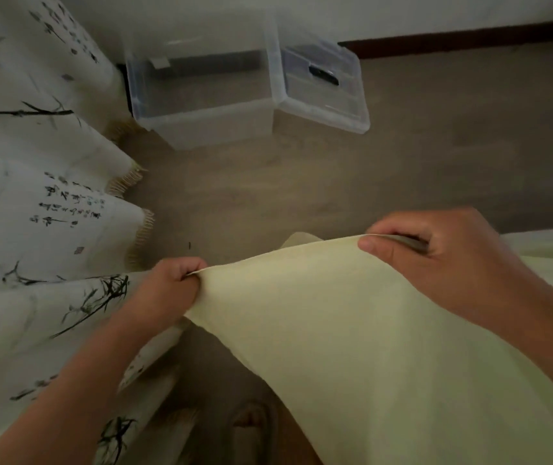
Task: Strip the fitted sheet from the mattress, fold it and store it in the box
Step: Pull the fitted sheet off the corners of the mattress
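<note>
A pale yellow fitted sheet hangs stretched between my two hands over the floor. My left hand grips its upper left edge in a fist. My right hand pinches the upper right edge between thumb and fingers. The sheet's lower part runs off the bottom and right of the view. A clear plastic box stands open on the floor against the far wall, and nothing shows inside it. Its clear lid leans against the box's right side.
A white cloth printed with ink bamboo and script, fringed at its hem, hangs along the left. Wood-look floor spreads between me and the box. A dark baseboard runs along the far wall. My foot shows below the sheet.
</note>
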